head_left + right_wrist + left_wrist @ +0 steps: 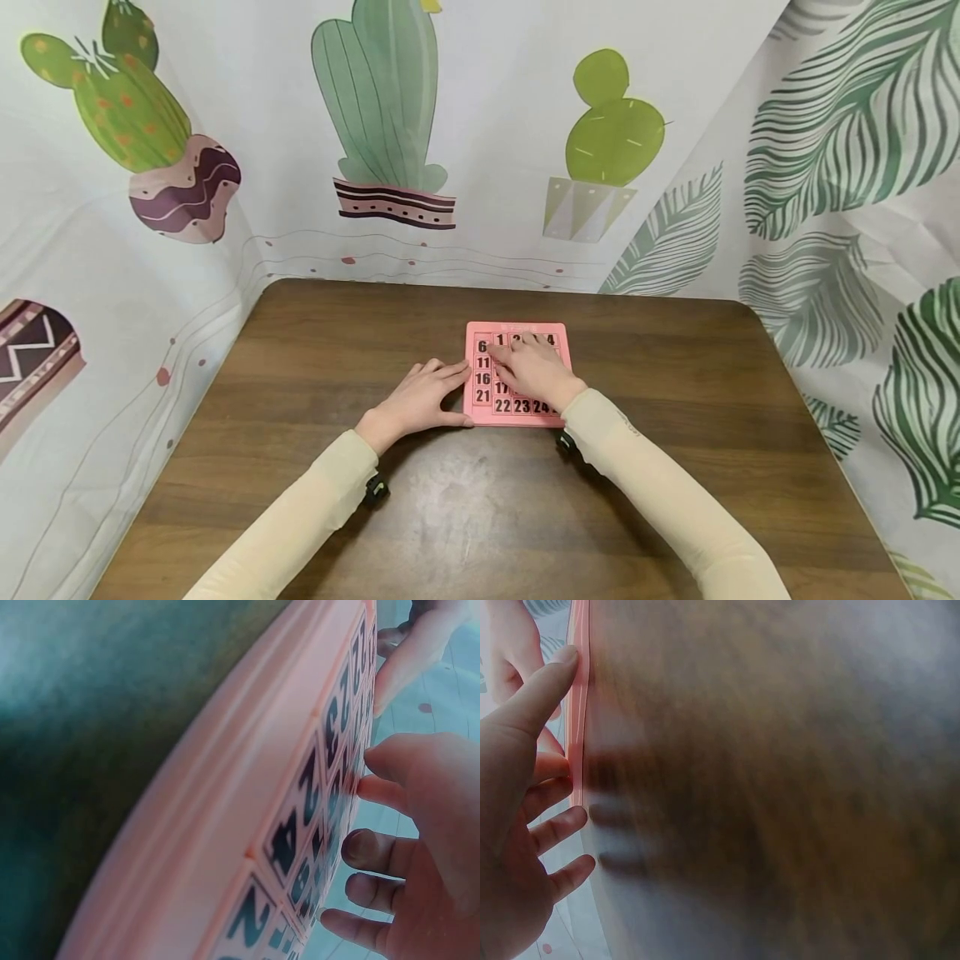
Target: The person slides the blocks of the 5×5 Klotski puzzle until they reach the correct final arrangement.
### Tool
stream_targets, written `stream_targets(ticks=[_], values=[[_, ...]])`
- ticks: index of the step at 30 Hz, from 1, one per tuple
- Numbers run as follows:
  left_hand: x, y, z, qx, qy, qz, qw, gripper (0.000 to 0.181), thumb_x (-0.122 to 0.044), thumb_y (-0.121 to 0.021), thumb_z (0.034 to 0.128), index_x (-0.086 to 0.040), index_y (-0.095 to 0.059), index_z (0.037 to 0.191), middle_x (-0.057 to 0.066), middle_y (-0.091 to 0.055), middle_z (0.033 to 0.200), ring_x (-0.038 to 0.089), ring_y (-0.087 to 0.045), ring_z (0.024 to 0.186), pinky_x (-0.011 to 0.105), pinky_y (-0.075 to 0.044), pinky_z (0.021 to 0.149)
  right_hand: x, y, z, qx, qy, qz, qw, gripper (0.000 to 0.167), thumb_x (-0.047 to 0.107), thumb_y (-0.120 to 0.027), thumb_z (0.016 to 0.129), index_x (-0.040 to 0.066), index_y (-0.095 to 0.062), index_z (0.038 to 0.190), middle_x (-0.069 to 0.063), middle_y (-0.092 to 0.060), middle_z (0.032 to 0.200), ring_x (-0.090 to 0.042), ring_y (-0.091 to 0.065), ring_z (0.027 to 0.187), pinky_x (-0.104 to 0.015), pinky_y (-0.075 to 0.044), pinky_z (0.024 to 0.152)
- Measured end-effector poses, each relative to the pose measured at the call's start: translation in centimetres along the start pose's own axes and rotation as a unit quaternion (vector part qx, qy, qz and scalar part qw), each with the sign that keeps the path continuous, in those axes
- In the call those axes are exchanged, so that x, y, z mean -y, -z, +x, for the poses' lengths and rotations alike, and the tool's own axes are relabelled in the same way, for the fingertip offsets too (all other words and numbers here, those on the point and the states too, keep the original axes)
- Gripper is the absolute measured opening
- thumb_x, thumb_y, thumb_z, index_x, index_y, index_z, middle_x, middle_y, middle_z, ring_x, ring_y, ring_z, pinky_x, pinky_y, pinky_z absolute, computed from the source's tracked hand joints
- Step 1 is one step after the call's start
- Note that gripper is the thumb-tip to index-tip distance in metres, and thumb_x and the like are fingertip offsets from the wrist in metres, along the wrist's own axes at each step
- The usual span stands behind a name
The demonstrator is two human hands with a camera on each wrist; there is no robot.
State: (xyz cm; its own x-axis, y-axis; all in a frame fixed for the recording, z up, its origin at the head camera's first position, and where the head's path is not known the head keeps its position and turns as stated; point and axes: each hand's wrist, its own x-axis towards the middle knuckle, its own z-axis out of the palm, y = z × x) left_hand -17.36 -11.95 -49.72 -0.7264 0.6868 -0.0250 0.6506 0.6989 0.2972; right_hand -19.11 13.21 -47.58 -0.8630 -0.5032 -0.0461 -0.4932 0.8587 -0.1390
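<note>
A pink number slide puzzle lies flat on the brown table, its square tiles printed with black numerals. My left hand rests against the puzzle's left edge. In the left wrist view, its thumb touches the pink side wall, and the other fingers are spread. Over the tiles lies my right hand, index fingertip on the left column just by the 6. That hand hides most of the middle and right tiles. The right wrist view shows the puzzle's rim up close, with my right fingers extended along the tiles.
The wooden table has rounded back corners. Behind and beside it hangs a white cloth printed with cacti and leaves. A small black device sits at my left wrist, another at my right.
</note>
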Motion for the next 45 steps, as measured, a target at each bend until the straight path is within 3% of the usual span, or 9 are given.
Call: stream_targets(ticks=[20,33,40,45], values=[[0.0,0.1,-0.3,-0.002,0.000,-0.003,1.0000,0.093,-0.067,-0.074,0.0856,-0.012,-0.049,0.157,0.004,-0.044,0.163,0.025,-0.047,0.131,0.047,-0.040,0.101,0.5,-0.4,-0.7,0.001,0.014,-0.017,0.9998,0.047,0.034,-0.053,0.108,0.021,-0.056,0.153,-0.021,-0.064,0.140,-0.050,-0.045,0.142,-0.063,-0.030,0.118],[0.0,0.0,-0.3,-0.001,0.000,-0.006,1.0000,0.093,-0.066,-0.074,0.0857,-0.013,-0.049,0.157,0.003,-0.044,0.163,0.025,-0.047,0.130,0.047,-0.040,0.100,0.6,-0.6,-1.1,0.005,0.014,-0.016,0.9998,0.047,0.034,-0.054,0.108,0.021,-0.057,0.152,-0.023,-0.064,0.138,-0.047,-0.044,0.143,-0.062,-0.031,0.117],[-0.1,0.1,-0.1,-0.004,-0.004,-0.006,1.0000,0.092,-0.065,-0.075,0.0859,-0.012,-0.049,0.157,0.004,-0.044,0.163,0.025,-0.047,0.129,0.047,-0.040,0.100,0.6,-0.3,-1.5,0.015,0.008,0.002,0.9999,0.046,0.034,-0.054,0.108,0.021,-0.057,0.152,-0.022,-0.062,0.142,-0.049,-0.040,0.145,-0.062,-0.029,0.118],[-0.1,0.2,-0.1,-0.002,-0.006,0.001,1.0000,0.093,-0.066,-0.074,0.0860,-0.012,-0.048,0.157,0.004,-0.043,0.163,0.026,-0.047,0.130,0.046,-0.040,0.100,-0.1,0.1,-1.9,-0.010,0.014,0.022,0.9996,0.046,0.031,-0.055,0.107,0.018,-0.058,0.151,-0.023,-0.064,0.139,-0.048,-0.046,0.142,-0.062,-0.031,0.118]])
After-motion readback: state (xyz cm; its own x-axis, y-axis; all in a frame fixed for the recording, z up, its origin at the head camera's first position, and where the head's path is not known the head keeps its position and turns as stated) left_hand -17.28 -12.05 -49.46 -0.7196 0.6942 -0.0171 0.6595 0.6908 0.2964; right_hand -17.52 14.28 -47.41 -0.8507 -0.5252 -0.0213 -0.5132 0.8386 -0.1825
